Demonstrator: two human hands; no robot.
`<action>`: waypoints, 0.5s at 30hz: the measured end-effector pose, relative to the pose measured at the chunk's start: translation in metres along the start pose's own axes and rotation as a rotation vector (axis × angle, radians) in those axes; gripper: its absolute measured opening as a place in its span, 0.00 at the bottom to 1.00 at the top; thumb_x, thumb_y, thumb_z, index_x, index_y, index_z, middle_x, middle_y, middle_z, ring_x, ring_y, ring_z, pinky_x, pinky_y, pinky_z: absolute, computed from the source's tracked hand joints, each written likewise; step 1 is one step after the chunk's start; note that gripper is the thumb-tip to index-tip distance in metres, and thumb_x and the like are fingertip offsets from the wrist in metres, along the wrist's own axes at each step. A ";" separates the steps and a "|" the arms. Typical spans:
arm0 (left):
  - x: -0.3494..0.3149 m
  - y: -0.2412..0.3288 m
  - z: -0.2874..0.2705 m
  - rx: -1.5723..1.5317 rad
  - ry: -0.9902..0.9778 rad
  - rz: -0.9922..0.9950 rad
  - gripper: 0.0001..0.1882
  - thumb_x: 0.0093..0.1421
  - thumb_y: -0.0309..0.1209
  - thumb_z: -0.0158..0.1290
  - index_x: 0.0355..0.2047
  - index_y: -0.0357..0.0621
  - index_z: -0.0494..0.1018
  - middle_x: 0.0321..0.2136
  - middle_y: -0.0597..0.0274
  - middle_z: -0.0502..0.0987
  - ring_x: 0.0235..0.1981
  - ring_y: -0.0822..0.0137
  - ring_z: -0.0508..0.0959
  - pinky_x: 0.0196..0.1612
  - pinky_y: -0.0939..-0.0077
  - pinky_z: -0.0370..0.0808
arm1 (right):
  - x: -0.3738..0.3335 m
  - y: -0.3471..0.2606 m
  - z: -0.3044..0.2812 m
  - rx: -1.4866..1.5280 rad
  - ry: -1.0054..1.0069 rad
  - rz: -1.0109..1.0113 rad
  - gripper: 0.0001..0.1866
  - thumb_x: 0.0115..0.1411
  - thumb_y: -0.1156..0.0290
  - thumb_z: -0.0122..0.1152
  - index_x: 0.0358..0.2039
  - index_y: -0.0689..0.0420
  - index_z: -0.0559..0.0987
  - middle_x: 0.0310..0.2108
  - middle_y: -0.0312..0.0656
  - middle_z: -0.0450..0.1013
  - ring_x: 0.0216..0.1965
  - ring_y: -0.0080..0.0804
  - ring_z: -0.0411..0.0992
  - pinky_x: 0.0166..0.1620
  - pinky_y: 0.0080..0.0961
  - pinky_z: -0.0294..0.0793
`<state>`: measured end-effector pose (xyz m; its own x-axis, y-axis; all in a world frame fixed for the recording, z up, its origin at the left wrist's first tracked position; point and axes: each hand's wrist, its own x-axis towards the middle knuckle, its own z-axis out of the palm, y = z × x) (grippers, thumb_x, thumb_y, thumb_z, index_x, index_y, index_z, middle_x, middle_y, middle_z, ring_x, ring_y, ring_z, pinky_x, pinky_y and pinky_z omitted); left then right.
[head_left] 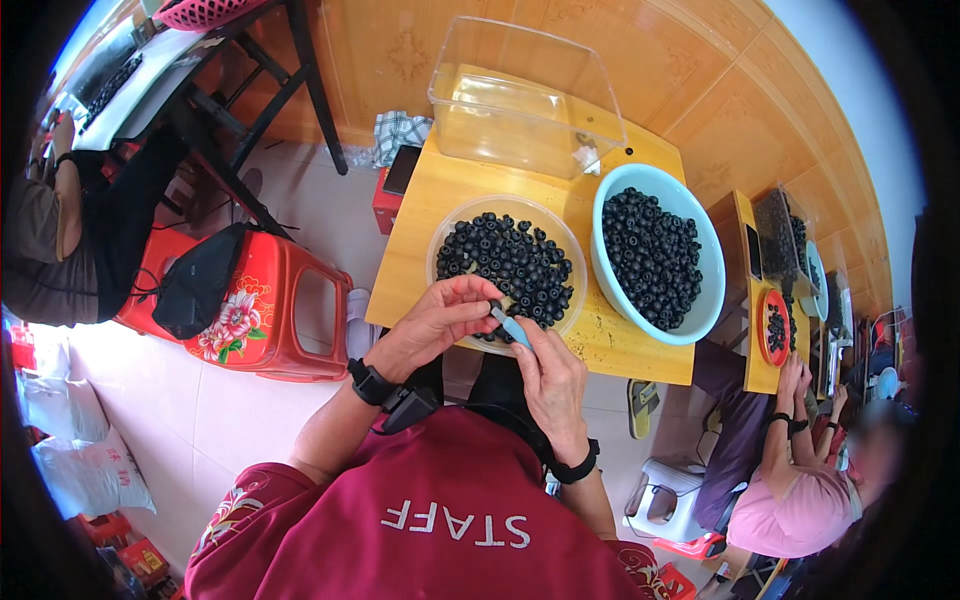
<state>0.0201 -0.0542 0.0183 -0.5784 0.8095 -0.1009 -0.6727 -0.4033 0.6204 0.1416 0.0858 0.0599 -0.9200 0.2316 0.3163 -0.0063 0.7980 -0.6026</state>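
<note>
My left hand point(440, 322) pinches a small black ring-shaped piece point(495, 306) between thumb and fingertips. Closed around a small knife with a light blue handle point(516, 331), my right hand point(556, 385) brings its short grey tip against that piece. Both hands are over the near edge of a clear round bowl point(576, 234), in which many similar black pieces point(500, 255) lie. To the right of it, a light blue basin point(598, 245) is heaped with more black pieces point(650, 260). My fingers partly cover the knife and the held piece.
A clear rectangular bin point(500, 100) stands at the back of the yellow wooden table point(410, 255). Left of the table is a red stool point(300, 295) with a black bag point(205, 285). Another person point(795, 500) works at a similar table on the right; one more sits far left.
</note>
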 end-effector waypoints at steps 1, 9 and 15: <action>0.000 0.000 0.000 -0.004 0.003 -0.002 0.09 0.56 0.23 0.52 0.39 0.39 0.70 0.35 0.63 0.74 0.34 0.73 0.76 0.41 0.81 0.75 | 0.000 0.000 0.000 0.011 0.008 0.000 0.12 0.54 0.71 0.58 0.41 0.55 0.75 0.20 0.41 0.64 0.20 0.39 0.67 0.23 0.32 0.65; 0.001 -0.002 -0.001 -0.024 0.001 -0.009 0.08 0.56 0.23 0.53 0.37 0.40 0.69 0.34 0.62 0.74 0.33 0.73 0.77 0.39 0.81 0.75 | 0.000 0.002 0.002 0.028 0.024 -0.020 0.12 0.54 0.71 0.58 0.40 0.55 0.76 0.19 0.41 0.64 0.18 0.38 0.66 0.22 0.31 0.64; 0.000 -0.002 0.000 -0.039 0.020 -0.019 0.08 0.56 0.23 0.53 0.36 0.40 0.69 0.32 0.62 0.74 0.32 0.72 0.77 0.38 0.82 0.76 | 0.001 0.004 0.001 0.022 0.027 -0.020 0.12 0.53 0.71 0.58 0.41 0.54 0.76 0.19 0.41 0.64 0.17 0.37 0.66 0.21 0.31 0.64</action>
<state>0.0211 -0.0535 0.0171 -0.5741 0.8087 -0.1279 -0.7007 -0.4045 0.5876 0.1404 0.0885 0.0572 -0.9086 0.2312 0.3479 -0.0334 0.7900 -0.6122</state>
